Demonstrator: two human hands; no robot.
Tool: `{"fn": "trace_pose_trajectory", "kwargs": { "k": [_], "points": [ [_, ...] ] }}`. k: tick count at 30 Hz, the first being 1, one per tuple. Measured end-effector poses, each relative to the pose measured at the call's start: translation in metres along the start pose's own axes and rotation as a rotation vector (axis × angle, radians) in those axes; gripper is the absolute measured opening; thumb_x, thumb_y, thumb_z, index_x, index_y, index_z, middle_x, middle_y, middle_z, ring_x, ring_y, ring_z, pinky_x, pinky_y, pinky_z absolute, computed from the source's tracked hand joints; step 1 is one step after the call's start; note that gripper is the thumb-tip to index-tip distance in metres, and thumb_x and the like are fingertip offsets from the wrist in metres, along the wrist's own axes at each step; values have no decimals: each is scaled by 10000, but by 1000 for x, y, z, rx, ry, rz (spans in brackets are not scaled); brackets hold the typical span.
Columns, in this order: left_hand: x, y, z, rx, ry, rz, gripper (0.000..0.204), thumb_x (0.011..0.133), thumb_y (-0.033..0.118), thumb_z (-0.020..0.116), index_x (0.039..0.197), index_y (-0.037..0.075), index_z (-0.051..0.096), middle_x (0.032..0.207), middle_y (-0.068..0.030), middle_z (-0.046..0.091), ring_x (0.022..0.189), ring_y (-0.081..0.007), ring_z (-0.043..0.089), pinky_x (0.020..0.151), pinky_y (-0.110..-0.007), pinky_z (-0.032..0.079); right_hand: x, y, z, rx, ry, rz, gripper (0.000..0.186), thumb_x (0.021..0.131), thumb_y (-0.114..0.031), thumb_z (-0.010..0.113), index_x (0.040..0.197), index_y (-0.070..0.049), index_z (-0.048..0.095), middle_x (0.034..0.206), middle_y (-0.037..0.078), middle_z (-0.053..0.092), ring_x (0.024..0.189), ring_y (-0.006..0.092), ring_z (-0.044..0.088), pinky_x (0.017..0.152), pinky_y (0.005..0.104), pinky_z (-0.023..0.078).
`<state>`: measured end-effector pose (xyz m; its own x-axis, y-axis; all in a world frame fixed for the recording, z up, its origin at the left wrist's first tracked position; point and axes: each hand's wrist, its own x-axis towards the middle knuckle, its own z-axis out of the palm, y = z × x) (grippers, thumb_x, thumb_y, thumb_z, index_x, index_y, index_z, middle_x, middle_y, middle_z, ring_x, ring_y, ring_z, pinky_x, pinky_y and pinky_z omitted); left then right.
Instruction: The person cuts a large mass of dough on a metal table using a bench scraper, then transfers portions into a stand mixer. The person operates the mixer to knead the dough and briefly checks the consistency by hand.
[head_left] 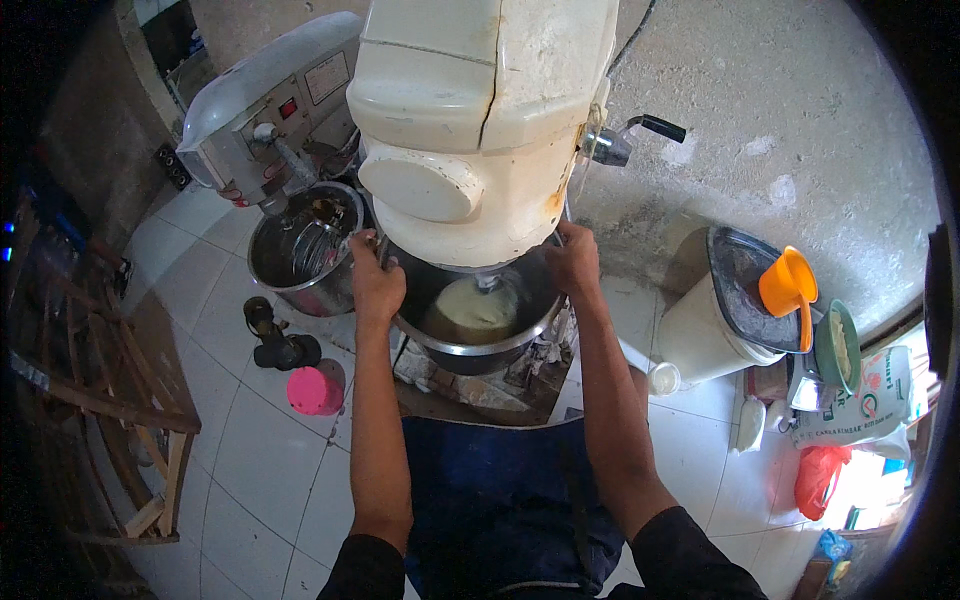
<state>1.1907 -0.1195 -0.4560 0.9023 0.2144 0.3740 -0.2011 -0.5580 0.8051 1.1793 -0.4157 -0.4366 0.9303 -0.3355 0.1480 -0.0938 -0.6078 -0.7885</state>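
In front of me stands a large cream-coloured stand mixer, its paint cracked and rust-stained. Under its head sits a metal mixing bowl with pale dough inside, and part of the mixing tool shows above the dough. My left hand is closed at the left side of the bowl, close to the rim. On the opposite side my right hand is closed in the same way. The mixer head partly hides the far side of the bowl, and I cannot see exactly what part each hand's fingers wrap.
A second, grey mixer with a steel bowl stands left. Near it are a pink container and a dark metal part. On the right, an orange dipper lies on a lidded white bucket. A wooden rack is far left.
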Motion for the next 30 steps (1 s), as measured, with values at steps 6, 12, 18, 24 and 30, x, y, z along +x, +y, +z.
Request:
{"fn": "trace_pose_trajectory", "kwargs": {
  "k": [6,12,18,24,30],
  "points": [
    [0,3,0,-30,16,-19,537,814,-42,549,1313,43,369,1255,-276,567,1187,-426,556,1010,-465,409,1,1,2,8,8,-20,521,724,-93,658,1243,-143,663,1087,208,696,1028,378,666,896,442,515],
    [-1,0,1,5,26,33,540,815,-42,550,1314,45,362,1236,-269,573,1165,-428,564,1002,-463,415,1,3,2,18,14,-25,507,726,-93,653,1230,-146,673,1083,214,693,1021,379,668,892,447,517],
    [2,-7,3,-106,9,-25,543,818,-38,553,1319,55,367,1233,-266,568,1162,-426,562,999,-470,412,1,-1,0,9,-13,9,517,725,-102,669,1240,-150,666,1088,221,690,1031,381,664,900,448,517],
    [1,-8,5,-39,62,32,538,816,-36,558,1313,54,372,1244,-270,571,1164,-422,568,1001,-471,412,0,1,1,-14,18,-6,520,731,-92,673,1248,-146,661,1097,222,686,1040,383,660,904,448,515],
    [-1,2,0,-45,31,-1,541,816,-51,552,1315,50,368,1253,-274,571,1177,-421,564,1003,-463,413,2,4,3,51,32,-44,511,730,-102,685,1239,-147,668,1107,220,685,1043,381,660,905,443,514]
  ]
}}
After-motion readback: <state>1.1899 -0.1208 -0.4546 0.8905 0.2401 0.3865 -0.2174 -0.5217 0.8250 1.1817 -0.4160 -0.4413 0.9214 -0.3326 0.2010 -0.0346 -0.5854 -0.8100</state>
